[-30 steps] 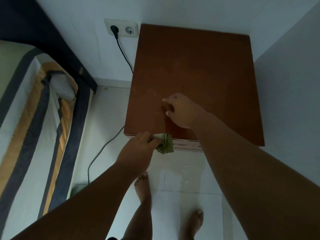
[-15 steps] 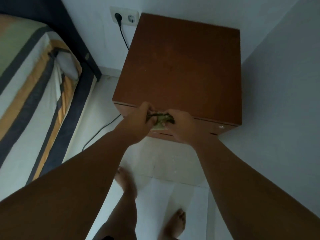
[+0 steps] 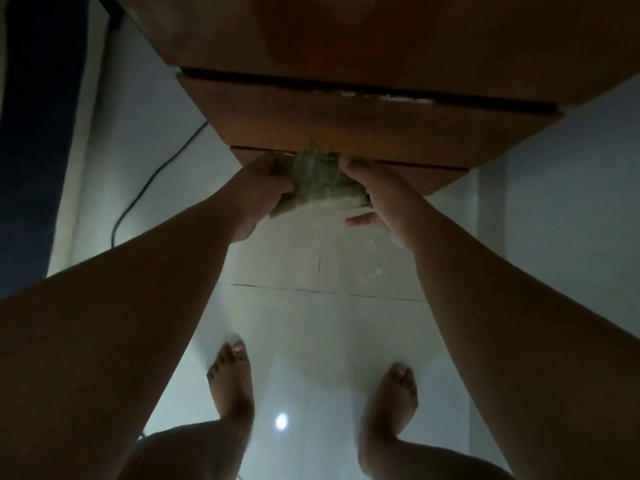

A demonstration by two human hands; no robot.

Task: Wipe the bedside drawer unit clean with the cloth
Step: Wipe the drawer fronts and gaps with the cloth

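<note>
The brown wooden bedside drawer unit (image 3: 346, 112) fills the top of the head view, its drawer fronts facing down toward me. A crumpled green cloth (image 3: 320, 183) is held between both hands right in front of the lower drawer front. My left hand (image 3: 258, 188) grips the cloth's left side. My right hand (image 3: 382, 199) holds its right side, thumb sticking out below. The cloth's top edge is at the seam between the drawers.
A black power cable (image 3: 149, 188) trails across the pale tiled floor (image 3: 311, 323) left of the unit. The dark bed edge (image 3: 38, 133) runs down the left side. My bare feet (image 3: 230, 382) stand on the tiles below. A wall (image 3: 571, 202) closes in on the right.
My head has tipped down and closer, so the unit's top has left the view and the drawer fronts show. My right hand came off the top and joined the left on the cloth, lower down.
</note>
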